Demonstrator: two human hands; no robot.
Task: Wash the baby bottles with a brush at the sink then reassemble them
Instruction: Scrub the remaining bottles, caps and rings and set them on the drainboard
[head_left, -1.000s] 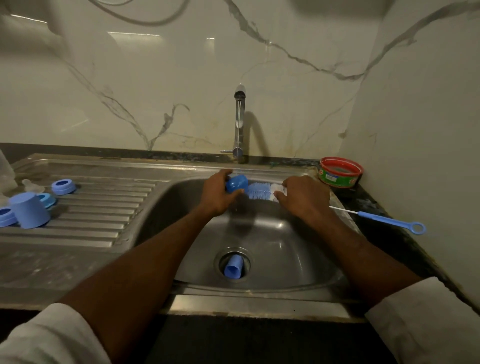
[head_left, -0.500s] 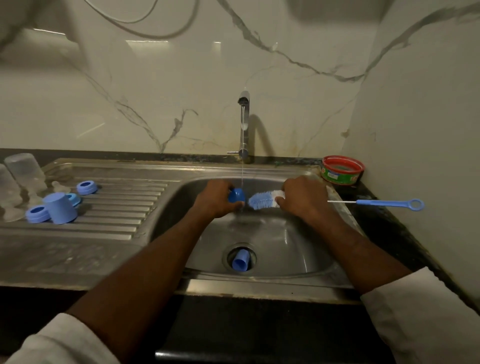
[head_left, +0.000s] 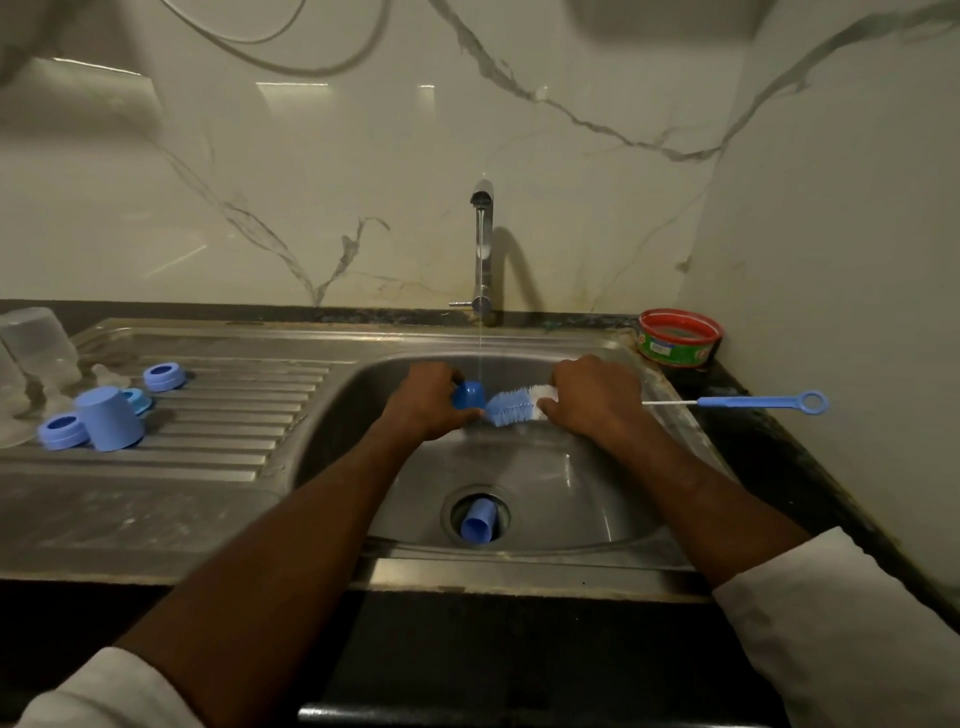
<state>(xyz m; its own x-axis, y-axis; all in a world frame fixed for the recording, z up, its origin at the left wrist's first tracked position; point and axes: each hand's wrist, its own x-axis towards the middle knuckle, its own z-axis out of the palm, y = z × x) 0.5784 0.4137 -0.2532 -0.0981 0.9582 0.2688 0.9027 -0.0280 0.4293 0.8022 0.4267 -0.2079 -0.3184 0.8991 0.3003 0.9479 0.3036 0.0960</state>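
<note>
Left hand (head_left: 428, 397) grips a small blue cap (head_left: 468, 395) over the sink (head_left: 571, 478) basin, under a thin stream from the tap (head_left: 483, 244); right hand (head_left: 592, 402) is curled round the bottle brush (head_left: 511, 405) just behind the bristles, handle trailing right across the table edge. Brush long axis runs roughly left-right, bristle tip pointing at the cap and touching or just beside it, so the next stroke likely goes leftward into the cap. A second blue cap (head_left: 478, 522) lies in the drain; rings (head_left: 165, 376), a larger cap (head_left: 110, 418) and clear bottles (head_left: 39, 338) wait on the drainboard.
</note>
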